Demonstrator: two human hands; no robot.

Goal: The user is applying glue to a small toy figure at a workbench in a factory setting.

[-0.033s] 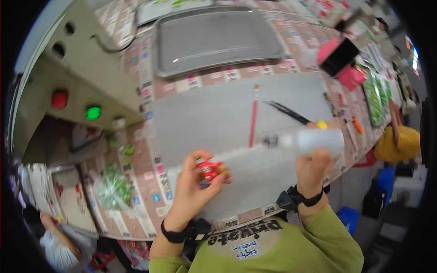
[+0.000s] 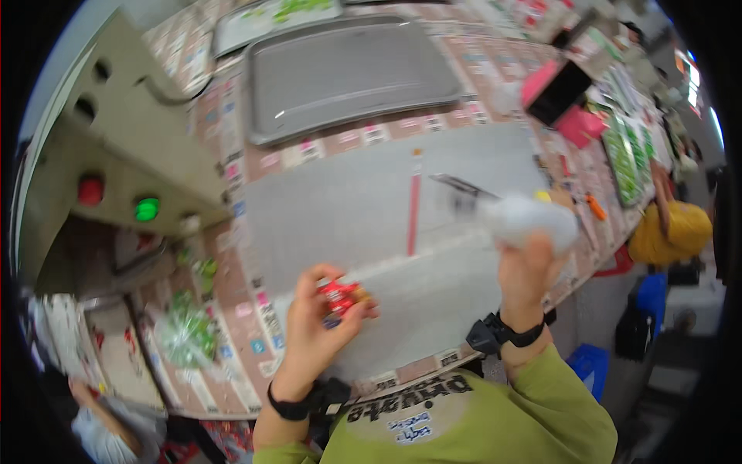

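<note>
My left hand is closed on a small red piece with a tan part at one side and a dark blue part below, pinched between thumb and fingers. It hovers over the near left of a grey work mat. In my right hand is a white bottle, lying nearly level with its narrow end toward the left; motion blurs it. Behind the bottle lies a black pen-like tool, partly covered. A thin red stick rests on the mat between the hands.
A large grey metal tray lies beyond the mat. At left stands a beige machine with red and green buttons. A clear bag of green pieces sits near it. A black screen leans on a pink holder at right. Other people sit on both sides.
The bottle has moved slightly away from me, and its narrow end has swung toward the far side. My left hand keeps the red piece. The whole view has shifted a little.
</note>
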